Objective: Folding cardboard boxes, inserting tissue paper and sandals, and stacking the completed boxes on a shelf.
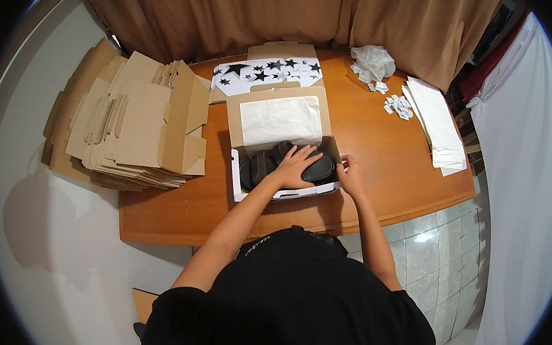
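Box, open and white-walled, near the front edge of the counter. Dark sandals lie inside it, directly under the fingers of the left hand, which are spread apart and laid across them. The fingers of the right hand are bent close together at the box's right end, just beside the sandals; whether they pinch the wall cannot be told. Beyond, a white sheet covers much of the opened lid. To the left, stacked folded cardboard; to the right, white papers and small packets. Farther back, a star-patterned sheet, a translucent plastic bag and a brown curtain
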`<move>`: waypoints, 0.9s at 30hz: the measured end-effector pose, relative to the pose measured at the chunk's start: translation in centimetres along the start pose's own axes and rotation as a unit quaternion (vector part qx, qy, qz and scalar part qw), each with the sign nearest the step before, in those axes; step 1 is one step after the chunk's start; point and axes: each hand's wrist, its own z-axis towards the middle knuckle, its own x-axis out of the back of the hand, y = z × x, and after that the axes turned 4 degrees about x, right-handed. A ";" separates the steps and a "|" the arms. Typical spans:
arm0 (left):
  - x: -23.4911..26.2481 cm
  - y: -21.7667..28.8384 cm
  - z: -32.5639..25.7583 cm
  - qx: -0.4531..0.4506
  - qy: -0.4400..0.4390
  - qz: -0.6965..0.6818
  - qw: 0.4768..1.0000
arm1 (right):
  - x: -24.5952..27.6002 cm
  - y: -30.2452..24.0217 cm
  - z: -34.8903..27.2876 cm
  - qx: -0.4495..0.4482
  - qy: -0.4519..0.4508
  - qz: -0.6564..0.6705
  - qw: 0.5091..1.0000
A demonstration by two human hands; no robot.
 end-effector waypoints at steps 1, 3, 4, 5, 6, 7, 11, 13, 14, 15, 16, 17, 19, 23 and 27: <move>-0.1 -0.2 0.2 0.006 -0.002 -0.032 0.999 | -0.2 0.2 -0.1 0.017 0.013 -0.005 1.000; 0.2 -0.9 0.1 0.013 0.011 -0.105 0.994 | -0.7 0.4 -0.2 0.036 0.024 -0.010 0.999; 0.4 -1.3 -0.1 0.018 0.025 -0.176 0.984 | -1.0 0.2 -0.3 0.042 0.027 0.001 0.999; 1.1 -0.5 -0.2 0.036 0.080 -0.283 0.955 | -0.9 0.5 -0.5 0.044 0.034 0.009 0.998; 2.1 0.0 -0.3 0.032 0.135 -0.293 0.946 | -0.8 0.9 -0.5 0.042 0.037 0.008 0.998; 3.4 0.6 -0.9 0.051 0.173 -0.285 0.941 | -0.8 1.2 -0.6 0.047 0.028 -0.006 0.998; 6.2 0.9 -3.9 0.169 0.370 -0.087 0.909 | -0.6 0.1 -0.5 0.029 0.012 -0.085 0.996; 6.4 0.2 -6.0 0.286 0.399 -0.015 0.871 | -0.2 -0.5 -0.6 0.016 0.038 -0.088 0.995; 6.0 -0.7 -7.1 0.351 0.390 0.010 0.851 | -0.1 -0.6 -0.7 0.002 0.059 -0.091 0.994; 5.7 -1.6 -8.0 0.348 0.391 0.010 0.852 | -0.1 -0.2 -0.8 0.002 0.063 -0.091 0.994; 5.3 -2.6 -8.7 0.430 0.301 -0.072 0.848 | 0.0 0.5 -0.7 -0.001 0.086 -0.092 0.992; 4.7 -3.1 -8.9 0.504 0.204 -0.153 0.825 | 0.3 1.2 -0.5 -0.004 0.107 -0.094 0.990; 3.0 -3.6 -8.3 0.414 0.191 -0.291 0.841 | 1.3 2.8 0.2 -0.008 0.120 -0.096 0.988; 0.6 -3.0 -4.8 0.301 0.179 -0.416 0.839 | 4.8 3.9 2.0 -0.041 0.126 -0.117 0.984; -1.5 -2.2 -0.7 0.289 0.183 -0.411 0.845 | 8.1 6.5 4.3 -0.031 0.150 -0.110 0.982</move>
